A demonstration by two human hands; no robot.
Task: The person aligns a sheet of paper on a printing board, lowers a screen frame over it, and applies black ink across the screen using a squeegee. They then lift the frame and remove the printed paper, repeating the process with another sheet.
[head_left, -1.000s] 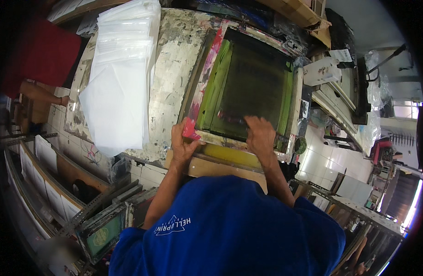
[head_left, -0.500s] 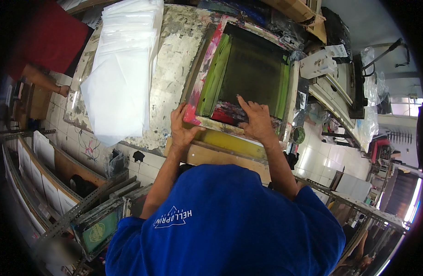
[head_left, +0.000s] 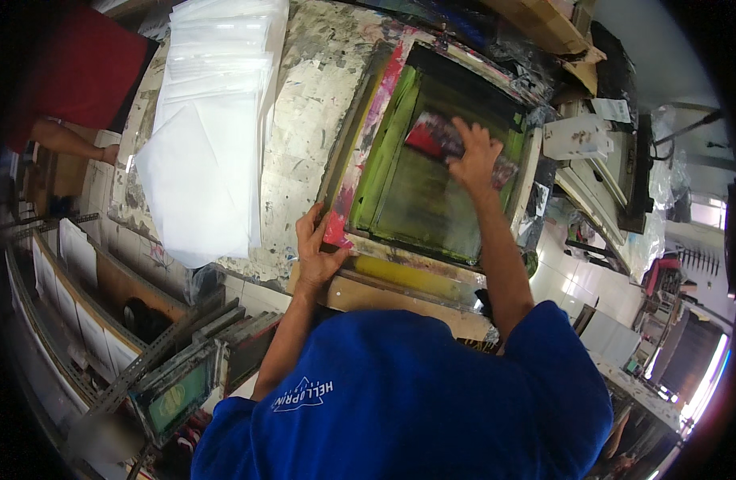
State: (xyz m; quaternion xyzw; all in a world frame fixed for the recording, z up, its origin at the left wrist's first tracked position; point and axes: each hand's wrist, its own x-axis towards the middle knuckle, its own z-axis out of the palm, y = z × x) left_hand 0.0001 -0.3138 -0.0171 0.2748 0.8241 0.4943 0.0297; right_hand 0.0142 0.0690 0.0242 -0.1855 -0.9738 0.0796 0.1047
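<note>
A screen-printing frame, stained pink and red, lies on the worn worktable with green tape along the inside of its mesh. My left hand grips its near left corner, thumb apart from the fingers. Over the far half of the mesh, my right hand is closed on a squeegee smeared with red and black. The squeegee lies at a slant across the mesh, its middle covered by my fingers. Behind it, the near part of the mesh looks dull green.
To the left, a fanned stack of white sheets covers part of the worktable. Another person in red rests a hand at its left edge. A white box stands right of the frame. Shelving with boards is at lower left.
My right hand has pushed the squeegee from the near end of the mesh toward the far end. The mesh behind it turned from dark to lighter green. My left hand remains at the corner.
</note>
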